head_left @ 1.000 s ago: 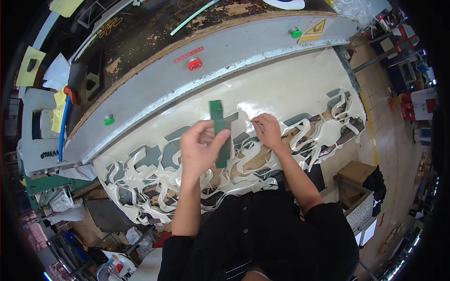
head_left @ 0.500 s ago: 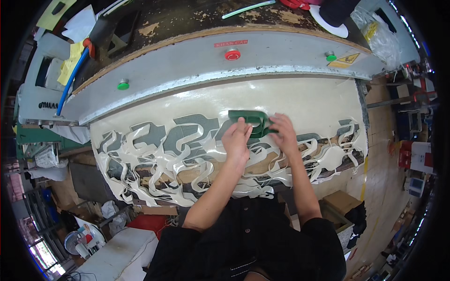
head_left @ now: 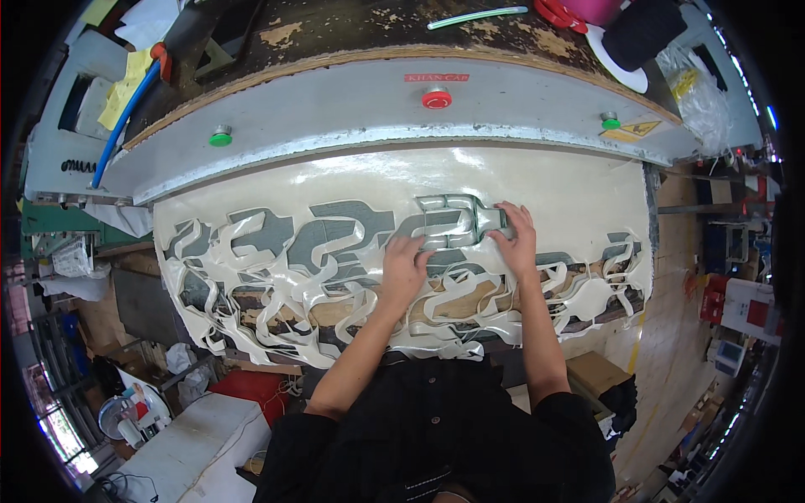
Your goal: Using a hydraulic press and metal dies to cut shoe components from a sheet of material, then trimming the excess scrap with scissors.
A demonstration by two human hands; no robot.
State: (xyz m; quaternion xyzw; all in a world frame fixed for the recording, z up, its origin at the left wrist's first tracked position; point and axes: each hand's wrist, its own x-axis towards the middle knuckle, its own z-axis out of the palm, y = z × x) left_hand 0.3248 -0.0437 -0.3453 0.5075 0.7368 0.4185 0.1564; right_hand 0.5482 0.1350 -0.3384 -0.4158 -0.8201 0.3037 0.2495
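A green metal cutting die [head_left: 476,220], shaped like a fork with a short neck, lies flat on a glossy cream sheet [head_left: 335,176]. Its thin walls frame the sheet beneath. My left hand [head_left: 406,267] has bent fingers and thumb at the die's lower left end. At the neck on the other side, my right hand [head_left: 518,241] holds the die between thumb and fingers. Fork-shaped cutouts in the sheet's near half expose a grey-green layer, and curled cream strips [head_left: 335,243] stand up around them.
Beyond the sheet runs a grey machine beam [head_left: 335,126] with a red button [head_left: 437,98] and green buttons [head_left: 220,136] at either side. A worn dark board on top carries a green-white stick [head_left: 477,18] and a black spool [head_left: 644,38]. An open cardboard box [head_left: 599,373] stands near right.
The die, tilted up in my hands before, now lies flat on the sheet. My left hand has moved left and down to its lower end, and my right hand slightly right to its neck.
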